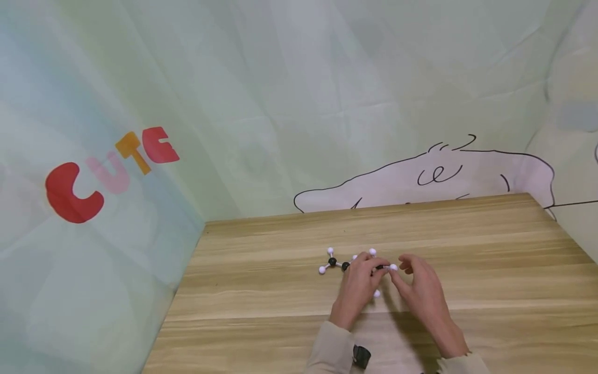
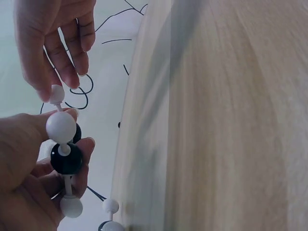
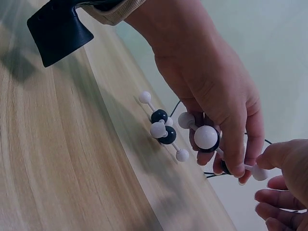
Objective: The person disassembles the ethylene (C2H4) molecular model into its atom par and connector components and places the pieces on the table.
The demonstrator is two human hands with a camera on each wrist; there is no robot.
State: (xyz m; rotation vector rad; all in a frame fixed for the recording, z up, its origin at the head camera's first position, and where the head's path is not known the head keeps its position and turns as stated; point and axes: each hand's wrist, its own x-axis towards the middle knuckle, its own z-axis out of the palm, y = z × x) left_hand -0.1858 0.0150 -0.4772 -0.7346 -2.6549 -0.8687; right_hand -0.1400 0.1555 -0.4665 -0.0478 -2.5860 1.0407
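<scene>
My left hand (image 1: 358, 283) holds a ball-and-stick molecule model (image 2: 66, 159) of black and white balls, its fingers and thumb pinched round the middle. White balls stick out on both sides of the grip. From the right, my right hand (image 1: 422, 291) reaches to the model's end white ball (image 3: 260, 173). A fingertip touches that ball, while the other fingers are loosely bent and apart from it. A second molecule model (image 1: 332, 262) with black and white balls lies to the left of my left hand, which partly hides it in the head view.
The models are over a wood-grain table (image 1: 261, 296). Behind it hangs a printed cloth (image 1: 289, 104) with a line drawing and coloured letters. A black wrist device (image 3: 60, 31) sits at the left sleeve.
</scene>
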